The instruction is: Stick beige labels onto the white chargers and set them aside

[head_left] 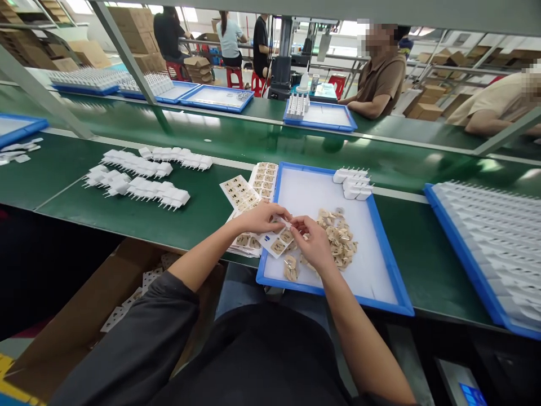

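A white sheet of tan stickers is tilted over the left part of a blue-rimmed tray. My left hand grips its upper edge, thumb and fingers closed. Close beside it, my right hand has its fingertips pinched together at the sheet's upper right corner; what lies between them is too small to make out. Under and behind my right hand, a heap of small tan pieces lies in the tray. White plug-like parts with pins stand at the tray's far right corner.
Stacked sticker sheets lie left of the tray. Rows of white pinned parts cover the green bench farther left. A full tray of them stands at right. Below, a cardboard box holds sheets. A co-worker sits opposite.
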{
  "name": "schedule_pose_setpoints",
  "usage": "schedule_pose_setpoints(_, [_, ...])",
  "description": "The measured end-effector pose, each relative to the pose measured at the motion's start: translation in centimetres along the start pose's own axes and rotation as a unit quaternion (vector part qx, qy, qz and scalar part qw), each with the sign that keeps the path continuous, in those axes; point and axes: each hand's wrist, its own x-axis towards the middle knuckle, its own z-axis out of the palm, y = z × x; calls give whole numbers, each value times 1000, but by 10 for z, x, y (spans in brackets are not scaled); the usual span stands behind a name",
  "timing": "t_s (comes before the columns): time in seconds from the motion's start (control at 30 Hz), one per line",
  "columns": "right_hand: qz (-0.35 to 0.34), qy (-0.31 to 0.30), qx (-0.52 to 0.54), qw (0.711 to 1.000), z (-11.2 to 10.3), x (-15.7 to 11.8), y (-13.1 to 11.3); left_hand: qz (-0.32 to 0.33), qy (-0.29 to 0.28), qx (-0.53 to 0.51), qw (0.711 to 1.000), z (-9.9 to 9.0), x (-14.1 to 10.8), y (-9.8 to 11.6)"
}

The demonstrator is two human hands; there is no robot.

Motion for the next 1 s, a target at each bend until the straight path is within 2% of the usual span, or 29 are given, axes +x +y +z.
schedule_pose_setpoints(0.1, [-43,11,-30,999,-6,-8,0,-4,-39,-67,997,-3,6,3])
schedule_pose_setpoints(0.3, [-98,39,-58,993,-8,-16,2,-25,-56,-175,983,4,6,1])
schedule_pose_setpoints(0.47, [-139,55,-68,986,-8,-14,3,-26,-66,-225,972,4,5,3])
schedule_pose_setpoints(0.57, [-155,51,-75,984,-12,-16,1,-39,-69,-219,973,4,5,0])
schedule_pose_setpoints(0.67, [-140,59,-46,987,-23,-26,2,-51,-58,-185,980,5,7,-4])
schedule_pose_setpoints(0.83, [-25,125,79,989,-47,-57,24,-36,-57,-34,997,8,16,-1])
schedule_pose_setpoints(0.93, [18,152,77,985,-55,-73,39,-25,-72,92,993,10,38,6])
schedule_pose_setpoints(1.0, [29,161,52,985,-57,-80,42,-35,-55,172,983,10,66,11])
